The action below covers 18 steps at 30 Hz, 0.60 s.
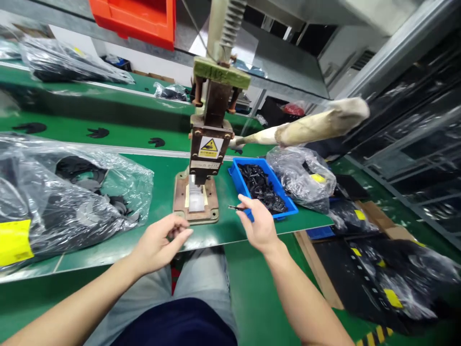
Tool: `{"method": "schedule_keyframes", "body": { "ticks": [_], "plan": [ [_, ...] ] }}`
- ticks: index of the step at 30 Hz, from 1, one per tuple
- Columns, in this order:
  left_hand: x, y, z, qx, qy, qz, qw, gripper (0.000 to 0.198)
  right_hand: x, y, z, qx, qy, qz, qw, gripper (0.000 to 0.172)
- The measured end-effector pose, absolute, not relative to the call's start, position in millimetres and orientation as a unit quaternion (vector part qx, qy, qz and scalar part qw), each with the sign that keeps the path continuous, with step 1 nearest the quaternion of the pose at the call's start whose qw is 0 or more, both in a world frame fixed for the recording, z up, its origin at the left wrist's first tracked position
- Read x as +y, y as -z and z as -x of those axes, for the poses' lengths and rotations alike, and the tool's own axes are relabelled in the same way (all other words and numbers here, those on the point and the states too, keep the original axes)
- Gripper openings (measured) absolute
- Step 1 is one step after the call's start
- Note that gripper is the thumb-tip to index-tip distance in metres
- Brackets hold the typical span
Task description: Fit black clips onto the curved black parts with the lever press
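My right hand [257,223] pinches a small dark part [236,207] between thumb and fingers, just left of the near end of a blue bin [236,174] full of small black parts [260,187]. My left hand [163,242] is at the table's front edge, near the press base [177,204]. Its fingers are curled, the thumb and forefinger tips apart, and nothing shows between them. Above the base is the press head [211,149] with a yellow warning label. A clear block [196,199] sits on the base under the head.
A long wrapped lever [306,127] juts right from the press above the bin. Plastic bags of black parts lie left [79,206] and right [306,178] on the green table [162,168]. A red bin [139,21] hangs overhead.
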<state>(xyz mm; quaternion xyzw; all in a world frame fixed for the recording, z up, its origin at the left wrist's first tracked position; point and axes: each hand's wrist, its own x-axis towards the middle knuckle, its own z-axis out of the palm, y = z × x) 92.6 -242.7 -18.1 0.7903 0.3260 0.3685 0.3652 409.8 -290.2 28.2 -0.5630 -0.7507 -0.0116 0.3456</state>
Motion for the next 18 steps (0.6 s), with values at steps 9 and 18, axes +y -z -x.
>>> {"method": "schedule_keyframes", "body": {
  "ticks": [9,18],
  "plan": [
    [-239.8,-8.2,-115.5,0.246,-0.388,-0.831,0.314,0.028,-294.1,-11.4,-357.7,-0.812,-0.002,0.446,0.378,0.079],
    [-238.9,-7.0,-115.5,0.238,-0.383,-0.836,0.313,0.026,-293.4,-9.3,-348.2,-0.819,-0.006,0.424,0.387,0.079]
  ]
}}
